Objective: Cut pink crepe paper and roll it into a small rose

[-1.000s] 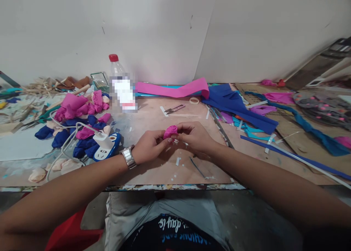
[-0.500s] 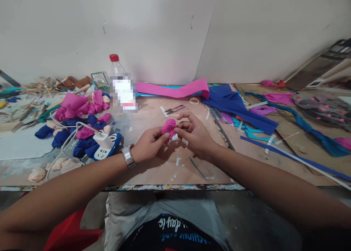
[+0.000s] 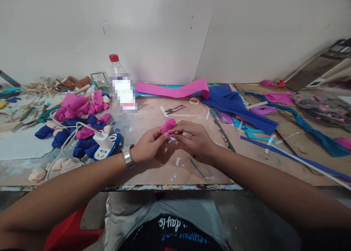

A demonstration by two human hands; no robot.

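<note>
A pink crepe paper flower [image 3: 168, 125] is held above the middle of the table, its bud-like top showing over my fingers. My left hand [image 3: 149, 144] is closed on its lower left side, thumb in front. From the right, my right hand [image 3: 193, 137] pinches the base of the flower between thumb and fingers. The lower end of the flower is mostly hidden by the fingers. Behind the hands lie a pink-handled pair of small scissors or snips [image 3: 175, 109] and a roll of tape [image 3: 194, 101].
Pink and blue paper flowers [image 3: 72, 106] pile up at left beside a blue-white power strip [image 3: 106, 148] with a cable. A bottle [image 3: 115, 66] stands behind. Pink paper strip [image 3: 172, 90], blue paper [image 3: 241, 106] and a white rod [image 3: 307, 163] lie at back and right.
My right hand's fingers have closed in on the flower's base and lowered slightly. The white bit seen under the flower is now mostly covered. My left hand has hardly moved.
</note>
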